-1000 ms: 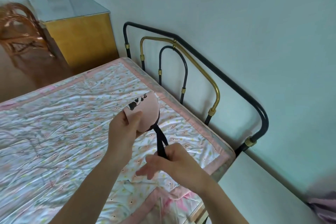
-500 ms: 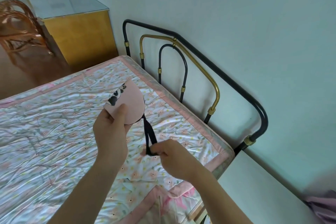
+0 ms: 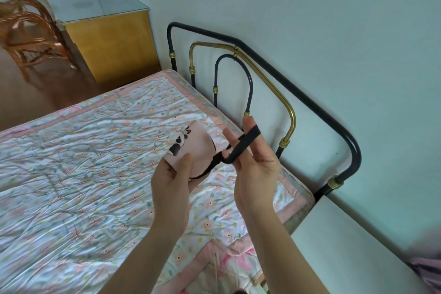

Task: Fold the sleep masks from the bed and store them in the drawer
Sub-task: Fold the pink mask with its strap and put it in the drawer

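Left hand (image 3: 170,182) grips the folded pink mask (image 3: 191,149); right hand (image 3: 254,162) holds the strap (image 3: 238,148) looped over extended fingers, best wound snugly around the fold.

A pale wall (image 3: 334,19) is seen beyond the hands; a yellow cabinet (image 3: 112,48) and rattan chair (image 3: 31,33) far left.
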